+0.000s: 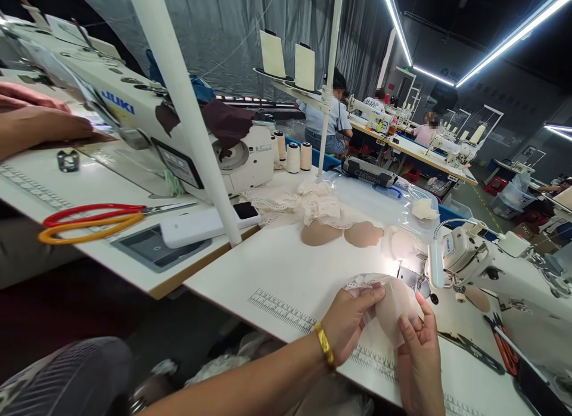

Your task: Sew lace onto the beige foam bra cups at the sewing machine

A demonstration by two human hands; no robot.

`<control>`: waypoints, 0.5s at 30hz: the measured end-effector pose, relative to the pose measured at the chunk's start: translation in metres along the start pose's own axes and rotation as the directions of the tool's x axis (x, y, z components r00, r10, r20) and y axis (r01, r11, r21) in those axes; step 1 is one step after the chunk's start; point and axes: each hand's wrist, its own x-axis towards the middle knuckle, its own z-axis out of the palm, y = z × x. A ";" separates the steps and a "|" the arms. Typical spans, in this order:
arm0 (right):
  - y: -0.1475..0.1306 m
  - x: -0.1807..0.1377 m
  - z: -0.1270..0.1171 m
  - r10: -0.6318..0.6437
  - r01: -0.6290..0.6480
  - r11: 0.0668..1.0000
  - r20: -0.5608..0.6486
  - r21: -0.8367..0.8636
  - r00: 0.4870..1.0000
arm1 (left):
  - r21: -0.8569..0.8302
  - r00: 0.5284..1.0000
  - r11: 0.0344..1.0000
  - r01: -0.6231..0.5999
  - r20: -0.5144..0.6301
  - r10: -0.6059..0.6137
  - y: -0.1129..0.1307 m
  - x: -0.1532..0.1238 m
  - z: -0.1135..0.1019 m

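The left hand [351, 320] pinches the cloth [393, 312] between thumb and fingers; the cloth lies at about three o'clock from it. The right hand [420, 344] grips the opposite edge, with the cloth at ten o'clock from that hand. A sewing machine [509, 276] stands near, at two o'clock from the cloth; beige cups [322, 233] lie at eleven.

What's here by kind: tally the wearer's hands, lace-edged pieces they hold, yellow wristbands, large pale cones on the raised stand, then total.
Left hand and right hand: 2
Lace-edged piece: 1
Yellow wristband: 1
Large pale cones: 2
Total: 6
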 end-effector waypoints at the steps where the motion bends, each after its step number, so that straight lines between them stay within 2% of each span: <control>1: 0.000 0.000 0.000 0.002 -0.002 1.000 -0.001 0.001 1.000 | 0.004 1.000 1.000 -0.007 0.009 0.007 0.001 0.000 0.001; 7: -0.001 0.000 0.002 0.015 -0.014 0.999 -0.051 0.037 0.999 | 0.036 0.998 0.997 -0.067 0.015 0.067 0.001 0.002 0.004; 15: 0.001 0.001 -0.003 0.051 -0.052 0.998 0.011 0.038 0.999 | 0.022 0.997 0.997 -0.074 -0.033 0.074 -0.003 0.007 0.002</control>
